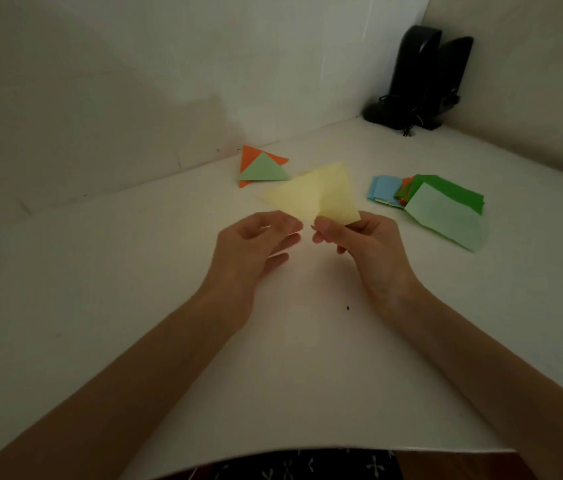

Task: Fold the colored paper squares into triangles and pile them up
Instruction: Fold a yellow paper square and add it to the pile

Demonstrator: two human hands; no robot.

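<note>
**Yellow sheet in mid-air, half creased**

The yellow paper [311, 194] is held up off the bench [127, 278], between the pile of finished triangles and the stack of unfolded squares [446, 213]. It is bent along a crease down its middle, and its two flaps are not yet flat against each other.

The right hand [359, 237] pinches the sheet at its lower right corner, thumb on the near face. The left hand [256, 240] sits just beside the lower left edge with its fingers loose and fairly straight. I can't make out whether they touch the paper.

From here the paper looks feather-light and thin, with light glowing through it. It should bend at a touch and hold whatever crease it is given, so a crooked fold would stay. It won't slip much between dry fingers, but a hard tug could tear or crumple it. I'd take it by the corners, bring the points together, then lay it down and press along the fold.

The light green triangle [264, 169] lies on the orange triangle [249, 155] near the wall, where this one looks bound for.
</note>
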